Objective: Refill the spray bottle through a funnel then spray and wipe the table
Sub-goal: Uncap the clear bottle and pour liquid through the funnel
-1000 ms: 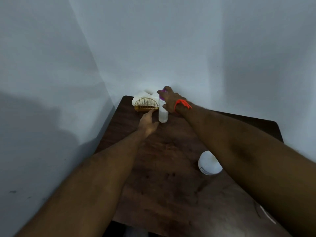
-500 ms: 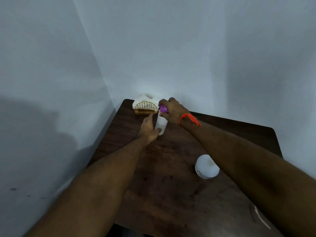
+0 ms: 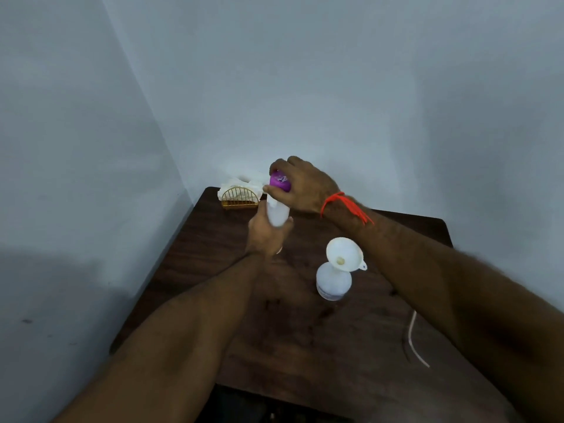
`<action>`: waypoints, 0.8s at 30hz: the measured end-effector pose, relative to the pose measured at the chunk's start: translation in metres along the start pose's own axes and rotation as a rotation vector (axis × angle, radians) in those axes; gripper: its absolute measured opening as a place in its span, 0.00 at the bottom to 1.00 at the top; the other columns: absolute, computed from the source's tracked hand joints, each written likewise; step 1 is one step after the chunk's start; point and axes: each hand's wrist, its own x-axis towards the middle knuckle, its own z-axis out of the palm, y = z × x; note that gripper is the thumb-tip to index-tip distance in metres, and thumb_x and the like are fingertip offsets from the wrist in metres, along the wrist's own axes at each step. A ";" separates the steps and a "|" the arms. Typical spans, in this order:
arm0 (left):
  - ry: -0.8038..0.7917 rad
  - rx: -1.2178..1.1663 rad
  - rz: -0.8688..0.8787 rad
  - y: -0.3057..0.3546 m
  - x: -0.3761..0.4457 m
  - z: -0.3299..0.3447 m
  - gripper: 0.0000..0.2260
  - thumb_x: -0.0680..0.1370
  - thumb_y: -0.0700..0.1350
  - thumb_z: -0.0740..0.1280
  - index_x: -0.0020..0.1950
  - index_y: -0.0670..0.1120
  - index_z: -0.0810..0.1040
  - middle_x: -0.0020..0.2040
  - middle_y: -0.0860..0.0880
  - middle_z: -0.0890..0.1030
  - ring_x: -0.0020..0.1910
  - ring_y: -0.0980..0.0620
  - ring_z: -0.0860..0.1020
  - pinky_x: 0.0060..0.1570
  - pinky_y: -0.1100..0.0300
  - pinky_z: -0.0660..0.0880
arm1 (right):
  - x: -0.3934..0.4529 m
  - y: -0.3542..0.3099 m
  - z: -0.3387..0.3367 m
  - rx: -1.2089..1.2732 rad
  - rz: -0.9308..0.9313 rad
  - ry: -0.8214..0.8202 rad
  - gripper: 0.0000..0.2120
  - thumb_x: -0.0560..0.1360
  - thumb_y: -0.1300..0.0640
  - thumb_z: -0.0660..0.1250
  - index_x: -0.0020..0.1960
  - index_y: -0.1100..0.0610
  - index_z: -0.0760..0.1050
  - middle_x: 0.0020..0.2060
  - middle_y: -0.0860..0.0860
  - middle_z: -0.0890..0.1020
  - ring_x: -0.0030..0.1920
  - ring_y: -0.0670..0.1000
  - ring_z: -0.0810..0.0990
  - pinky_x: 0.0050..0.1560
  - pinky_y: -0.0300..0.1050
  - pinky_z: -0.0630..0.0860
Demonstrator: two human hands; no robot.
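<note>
My left hand (image 3: 265, 236) grips the lower body of a white refill bottle (image 3: 277, 212), lifted off the dark wooden table (image 3: 305, 337). My right hand (image 3: 300, 186) wraps its fingers round the bottle's purple cap (image 3: 279, 182). To the right, a white spray bottle body (image 3: 333, 282) stands on the table with a white funnel (image 3: 344, 254) seated in its neck. A thin white tube (image 3: 414, 337) lies on the table at the right, partly hidden by my right forearm.
A gold wire holder with white tissues (image 3: 239, 195) stands in the table's far left corner against the wall. Walls close in on the left and back. The table's near edge is under my forearms.
The refill bottle has been lifted from the table near the tissue holder and brought closer. My left hand now grips its body, and my right hand has stayed on the purple cap.
</note>
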 end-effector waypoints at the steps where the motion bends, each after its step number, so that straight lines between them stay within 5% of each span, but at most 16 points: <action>1: -0.013 0.012 0.020 0.010 -0.005 0.002 0.22 0.71 0.45 0.75 0.62 0.42 0.74 0.51 0.45 0.81 0.48 0.52 0.78 0.47 0.62 0.72 | -0.005 0.003 -0.012 -0.074 -0.006 0.006 0.22 0.76 0.35 0.62 0.60 0.50 0.72 0.51 0.52 0.78 0.50 0.55 0.78 0.46 0.47 0.73; 6: -0.033 0.017 0.098 0.041 -0.026 0.015 0.23 0.69 0.47 0.73 0.60 0.41 0.73 0.50 0.43 0.80 0.46 0.50 0.77 0.46 0.61 0.71 | -0.020 0.014 -0.052 -0.354 -0.003 0.084 0.27 0.75 0.29 0.55 0.53 0.51 0.75 0.44 0.54 0.83 0.46 0.59 0.81 0.41 0.45 0.65; 14: -0.032 -0.065 0.066 0.066 -0.051 0.021 0.25 0.65 0.51 0.69 0.59 0.42 0.74 0.47 0.48 0.79 0.46 0.52 0.75 0.46 0.61 0.70 | -0.039 0.013 -0.074 -0.116 -0.074 -0.078 0.21 0.80 0.38 0.58 0.55 0.55 0.75 0.47 0.53 0.80 0.45 0.53 0.76 0.44 0.46 0.70; 18: -0.141 -0.066 0.065 0.057 -0.062 0.016 0.25 0.66 0.51 0.70 0.60 0.42 0.76 0.51 0.44 0.81 0.51 0.47 0.79 0.50 0.55 0.77 | -0.049 0.021 -0.084 0.029 -0.235 -0.273 0.14 0.80 0.44 0.60 0.58 0.52 0.74 0.50 0.50 0.78 0.50 0.52 0.76 0.55 0.54 0.75; 21: -0.121 -0.085 0.059 0.054 -0.069 0.008 0.22 0.67 0.48 0.72 0.57 0.41 0.76 0.49 0.44 0.80 0.47 0.49 0.78 0.45 0.60 0.74 | -0.055 0.016 -0.096 0.285 -0.248 -0.385 0.18 0.77 0.58 0.62 0.67 0.48 0.71 0.61 0.50 0.76 0.61 0.46 0.74 0.60 0.43 0.74; 24: -0.072 -0.036 0.108 0.057 -0.071 0.005 0.19 0.71 0.43 0.75 0.59 0.41 0.75 0.48 0.49 0.78 0.46 0.52 0.76 0.44 0.63 0.72 | -0.059 -0.004 -0.105 0.422 -0.134 -0.361 0.23 0.79 0.59 0.61 0.72 0.44 0.65 0.65 0.48 0.72 0.57 0.41 0.74 0.54 0.34 0.73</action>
